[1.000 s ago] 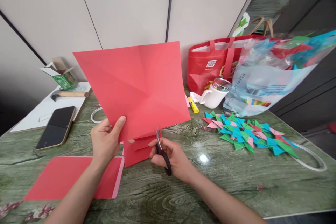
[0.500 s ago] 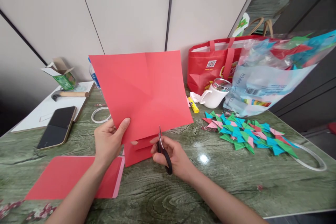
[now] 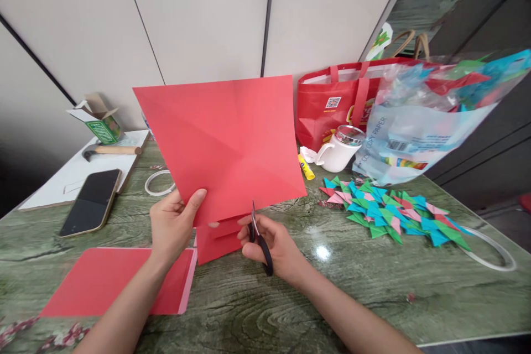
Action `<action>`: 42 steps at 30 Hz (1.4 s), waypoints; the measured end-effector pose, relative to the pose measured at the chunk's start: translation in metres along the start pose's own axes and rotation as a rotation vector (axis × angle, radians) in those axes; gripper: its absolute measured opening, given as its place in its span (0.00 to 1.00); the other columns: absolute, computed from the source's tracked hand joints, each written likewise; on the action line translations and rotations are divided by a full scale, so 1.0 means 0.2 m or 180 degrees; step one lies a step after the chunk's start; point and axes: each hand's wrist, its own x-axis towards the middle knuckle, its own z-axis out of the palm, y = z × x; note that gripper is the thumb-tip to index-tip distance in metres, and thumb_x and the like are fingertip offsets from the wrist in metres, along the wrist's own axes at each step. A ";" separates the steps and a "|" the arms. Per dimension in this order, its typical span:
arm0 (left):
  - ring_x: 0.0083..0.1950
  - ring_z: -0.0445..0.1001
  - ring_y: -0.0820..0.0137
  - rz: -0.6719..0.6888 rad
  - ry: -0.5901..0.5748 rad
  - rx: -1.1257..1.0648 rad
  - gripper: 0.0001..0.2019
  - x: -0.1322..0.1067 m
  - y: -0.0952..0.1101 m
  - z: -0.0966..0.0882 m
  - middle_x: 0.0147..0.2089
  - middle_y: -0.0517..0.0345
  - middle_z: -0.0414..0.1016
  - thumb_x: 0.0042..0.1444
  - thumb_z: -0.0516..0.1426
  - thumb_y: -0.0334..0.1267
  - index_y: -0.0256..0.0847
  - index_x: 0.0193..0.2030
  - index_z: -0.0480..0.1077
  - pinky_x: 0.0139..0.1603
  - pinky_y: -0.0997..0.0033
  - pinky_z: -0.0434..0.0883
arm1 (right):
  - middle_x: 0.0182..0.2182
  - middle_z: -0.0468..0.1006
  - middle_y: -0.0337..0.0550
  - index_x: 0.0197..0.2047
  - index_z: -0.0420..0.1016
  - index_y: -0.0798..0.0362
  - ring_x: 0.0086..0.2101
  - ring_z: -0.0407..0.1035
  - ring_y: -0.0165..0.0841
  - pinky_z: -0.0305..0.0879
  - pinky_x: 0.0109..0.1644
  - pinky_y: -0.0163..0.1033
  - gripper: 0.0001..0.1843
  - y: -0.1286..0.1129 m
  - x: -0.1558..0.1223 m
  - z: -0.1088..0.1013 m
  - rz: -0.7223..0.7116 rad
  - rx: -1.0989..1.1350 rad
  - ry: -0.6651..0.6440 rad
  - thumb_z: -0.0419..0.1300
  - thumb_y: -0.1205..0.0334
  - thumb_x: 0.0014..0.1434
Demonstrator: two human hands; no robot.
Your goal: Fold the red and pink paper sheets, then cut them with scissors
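Note:
A large red paper sheet [image 3: 232,138] with faint creases is held up by my left hand [image 3: 172,227], its thumb pressed on the lower left corner. My right hand [image 3: 276,246] grips black-handled scissors [image 3: 265,254], with the blades at the sheet's bottom edge, right of its middle. I cannot tell how far the blades are parted. Behind and below the sheet, more red paper [image 3: 219,238] with folded or layered edges stands on the table. Left of it, under my left forearm, lies a stack of red and pink paper [image 3: 103,279].
A phone [image 3: 90,202], a hammer [image 3: 112,150] and a tape roll [image 3: 160,183] lie at left. At right are a white mug [image 3: 338,150], a yellow glue stick [image 3: 306,167], a red bag [image 3: 317,108], a plastic copy-paper bag [image 3: 415,138] and colourful folded paper pieces [image 3: 385,207].
The sheet's upper part has spread slightly wider and tilted, its top right corner rising. Both hands stay nearly in place, the scissors still at the lower edge.

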 end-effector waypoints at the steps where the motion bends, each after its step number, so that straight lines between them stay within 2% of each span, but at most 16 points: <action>1: 0.28 0.72 0.70 0.0032 0.0009 0.0055 0.07 0.00 0.00 0.00 0.29 0.64 0.78 0.47 0.60 0.42 0.43 0.33 0.75 0.28 0.73 0.71 | 0.32 0.69 0.40 0.40 0.67 0.52 0.33 0.65 0.31 0.61 0.39 0.38 0.24 0.00 0.00 0.00 -0.0023 -0.0008 0.0002 0.68 0.53 0.42; 5: 0.29 0.72 0.71 0.0066 0.0000 0.0114 0.07 0.00 0.00 -0.01 0.30 0.64 0.78 0.48 0.60 0.41 0.44 0.33 0.75 0.28 0.75 0.71 | 0.32 0.70 0.40 0.40 0.67 0.52 0.33 0.65 0.31 0.61 0.39 0.38 0.23 0.01 0.00 -0.01 -0.0052 -0.0055 0.0013 0.68 0.54 0.42; 10: 0.26 0.72 0.71 -0.0088 -0.0157 0.0147 0.08 0.01 0.01 0.00 0.28 0.63 0.77 0.48 0.60 0.41 0.42 0.34 0.76 0.26 0.74 0.71 | 0.32 0.70 0.41 0.41 0.68 0.52 0.33 0.66 0.31 0.62 0.39 0.38 0.23 0.00 0.00 0.00 0.0043 -0.0056 0.0060 0.68 0.52 0.43; 14: 0.29 0.74 0.70 -0.0173 -0.0294 0.0205 0.09 0.01 0.01 0.00 0.32 0.61 0.79 0.48 0.60 0.41 0.42 0.35 0.75 0.29 0.73 0.72 | 0.31 0.71 0.40 0.40 0.68 0.52 0.33 0.66 0.31 0.61 0.39 0.37 0.23 -0.02 0.00 0.00 0.0169 0.0042 0.0071 0.67 0.51 0.43; 21: 0.31 0.75 0.66 -0.0258 -0.0306 0.0169 0.11 0.01 0.01 0.00 0.34 0.58 0.79 0.46 0.60 0.43 0.41 0.36 0.76 0.31 0.69 0.73 | 0.32 0.73 0.40 0.40 0.70 0.53 0.33 0.68 0.31 0.62 0.42 0.39 0.23 -0.03 -0.01 0.00 0.0437 0.0171 0.0117 0.67 0.50 0.43; 25: 0.31 0.75 0.66 -0.0268 -0.0291 0.0198 0.10 0.01 0.01 0.00 0.34 0.58 0.79 0.46 0.60 0.42 0.42 0.35 0.76 0.31 0.69 0.73 | 0.33 0.74 0.40 0.41 0.70 0.53 0.34 0.68 0.31 0.62 0.43 0.39 0.23 -0.02 -0.01 -0.01 0.0457 0.0220 0.0083 0.67 0.52 0.43; 42: 0.27 0.71 0.70 0.0054 -0.0160 0.0450 0.08 0.00 -0.01 -0.01 0.28 0.62 0.77 0.48 0.59 0.41 0.41 0.33 0.76 0.27 0.74 0.69 | 0.31 0.73 0.39 0.40 0.70 0.52 0.33 0.67 0.31 0.61 0.39 0.38 0.22 -0.03 0.00 -0.01 0.0357 0.0062 0.0095 0.67 0.52 0.43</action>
